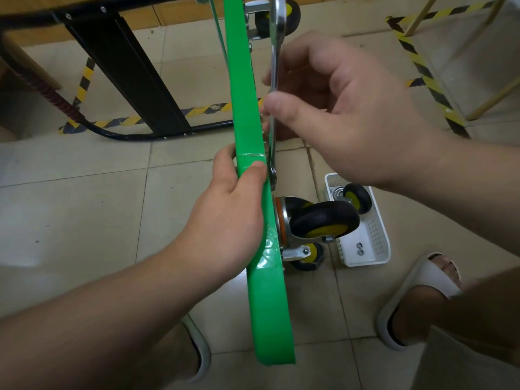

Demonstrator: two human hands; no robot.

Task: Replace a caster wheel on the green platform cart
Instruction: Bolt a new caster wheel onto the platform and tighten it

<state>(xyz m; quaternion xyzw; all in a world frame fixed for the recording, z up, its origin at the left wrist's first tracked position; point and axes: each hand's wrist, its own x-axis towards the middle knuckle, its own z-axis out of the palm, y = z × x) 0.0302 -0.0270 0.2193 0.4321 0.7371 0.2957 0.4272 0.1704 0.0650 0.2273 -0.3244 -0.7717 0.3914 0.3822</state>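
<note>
— Green cart (270, 319) is standing on edge, seeming stiff; left hand (230, 220) is gripping its rim.
— Right hand (346, 108) is pinching the slick-looking wrench (277, 38) at one o'clock; wheel (323, 218) is hanging at five.

Beige floor tiles (84, 206) spread beneath my fingers (281, 105) — glossy, faintly scuffed. Left of them stands a black desk leg (126, 80); black-and-yellow hazard tape (427, 80) runs off to their right, beside pale wooden legs (495, 99).

A black desk leg (132, 80) stands on the tiled floor (84, 220) beside yellow-black hazard tape (427, 77), a white slipper (439, 274) nearby
</note>
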